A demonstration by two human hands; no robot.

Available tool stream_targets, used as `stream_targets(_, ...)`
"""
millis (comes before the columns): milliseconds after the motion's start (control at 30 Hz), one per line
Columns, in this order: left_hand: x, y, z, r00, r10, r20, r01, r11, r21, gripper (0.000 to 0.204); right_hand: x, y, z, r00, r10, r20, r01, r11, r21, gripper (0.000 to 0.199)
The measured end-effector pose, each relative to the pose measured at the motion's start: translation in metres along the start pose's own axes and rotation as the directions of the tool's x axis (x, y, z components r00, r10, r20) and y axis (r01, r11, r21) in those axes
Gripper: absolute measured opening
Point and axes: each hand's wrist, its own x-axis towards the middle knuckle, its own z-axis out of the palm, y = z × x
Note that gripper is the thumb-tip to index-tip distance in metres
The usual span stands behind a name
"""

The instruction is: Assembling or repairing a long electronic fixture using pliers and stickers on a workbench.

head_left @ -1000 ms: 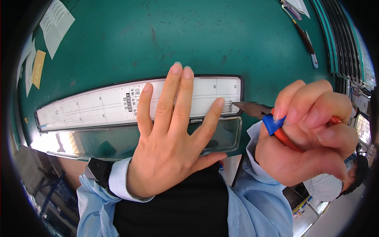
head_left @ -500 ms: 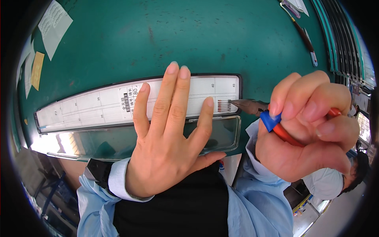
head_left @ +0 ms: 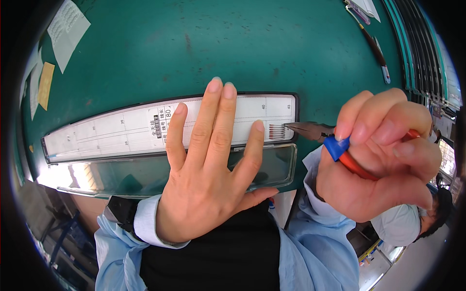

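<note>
My left hand [head_left: 201,155] lies spread over a long narrow black-rimmed case [head_left: 296,109], its fingers reaching across the white printed card [head_left: 247,109] inside. At the card's right end sits a row of several small dark reddish wire pieces [head_left: 276,131]. My right hand [head_left: 383,150] is closed around a pair of pointed pliers [head_left: 310,130] with red and blue handles. The jaw tips are at the right end of that row; whether they grip a piece is too small to tell. Toward me, the clear lid [head_left: 279,167] is folded back from the case.
A brown-handled hook tool [head_left: 374,46] and a pen lie at the far right of the green table [head_left: 242,48]. Papers [head_left: 68,34] and a tan strip [head_left: 46,86] are at the left. Dark rails [head_left: 417,48] line the right edge. Another person [head_left: 403,225] is at the lower right.
The pliers and my right hand have shifted very slightly to the right, the jaw tips staying beside the row. My left hand and the case keep their position relative to each other.
</note>
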Motion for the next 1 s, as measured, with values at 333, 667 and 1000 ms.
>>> stream_targets(333,0.001,0.002,0.001,1.000,-0.003,0.000,0.003,1.000,-0.002,0.078,-0.003,0.000,0.004,0.997,0.051,-0.050,-0.048,0.997,0.058,0.045)
stream_targets(667,-0.001,0.001,-0.002,1.000,0.010,-0.020,-0.011,1.000,-0.020,0.076,-0.006,0.004,0.006,0.996,-0.023,-0.084,0.026,0.999,0.039,0.049)
stream_targets(1000,-0.053,-0.031,-0.032,0.913,0.343,-0.219,-0.366,0.928,-0.075,0.029,-0.016,-0.011,-0.061,0.947,0.292,0.130,0.088,0.152,-0.984,0.040)
